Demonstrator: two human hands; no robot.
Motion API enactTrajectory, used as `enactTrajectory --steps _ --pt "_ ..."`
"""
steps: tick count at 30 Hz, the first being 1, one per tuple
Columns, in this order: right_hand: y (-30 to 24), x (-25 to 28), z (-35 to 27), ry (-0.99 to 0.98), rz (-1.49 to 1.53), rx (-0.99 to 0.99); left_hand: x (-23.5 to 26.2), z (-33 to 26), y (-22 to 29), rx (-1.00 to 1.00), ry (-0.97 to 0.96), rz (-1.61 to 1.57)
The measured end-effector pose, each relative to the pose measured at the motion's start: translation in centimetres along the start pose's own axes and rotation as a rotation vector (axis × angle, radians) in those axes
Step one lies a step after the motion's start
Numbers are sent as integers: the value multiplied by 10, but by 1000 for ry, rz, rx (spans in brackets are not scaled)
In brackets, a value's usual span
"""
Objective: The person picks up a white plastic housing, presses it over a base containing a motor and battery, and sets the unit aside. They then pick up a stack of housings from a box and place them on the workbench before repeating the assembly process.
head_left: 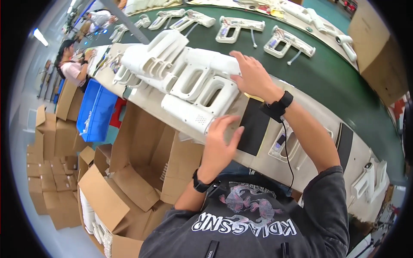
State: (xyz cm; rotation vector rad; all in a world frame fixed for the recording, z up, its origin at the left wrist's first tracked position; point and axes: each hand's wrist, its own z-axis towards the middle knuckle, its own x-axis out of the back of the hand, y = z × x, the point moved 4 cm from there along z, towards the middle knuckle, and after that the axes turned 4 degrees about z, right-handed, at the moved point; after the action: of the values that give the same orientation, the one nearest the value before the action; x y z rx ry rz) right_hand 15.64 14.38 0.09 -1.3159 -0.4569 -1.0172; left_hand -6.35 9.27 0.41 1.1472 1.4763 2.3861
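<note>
White plastic device housings with looped handles lie side by side on the pale bench edge, left of my hands. My right hand [254, 76] is at the right end of a far housing [215, 60], its thumb and fingers apart. It appears to touch that end, but I cannot tell how firmly. My left hand [221, 144], fingers curved and spread, is beside the lower end of the nearest housing [189, 112], which has a patch of small holes. Whether its fingertips touch is unclear. More white shells [157, 53] are stacked farther left.
Several opened housings with wires [289, 43] lie along the green conveyor belt [335, 77]. Black mats [254, 129] and another opened housing [286, 144] are on the bench. Below left are an open cardboard box [142, 142] and a blue bin [97, 109]. A person [73, 66] works farther left.
</note>
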Motion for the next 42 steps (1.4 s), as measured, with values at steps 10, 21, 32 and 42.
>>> enactTrajectory --steps 10,21,32,42 --pt "48 161 -169 194 53 18 7 25 70 -340 -60 -224" --pt "84 162 -283 139 63 -218 -104 80 66 -590 -344 43" --pt "109 139 -294 70 74 -257 -156 83 34 -402 -726 -11" --pt "106 142 -295 66 91 -272 -155 80 41 -418 -718 -3"
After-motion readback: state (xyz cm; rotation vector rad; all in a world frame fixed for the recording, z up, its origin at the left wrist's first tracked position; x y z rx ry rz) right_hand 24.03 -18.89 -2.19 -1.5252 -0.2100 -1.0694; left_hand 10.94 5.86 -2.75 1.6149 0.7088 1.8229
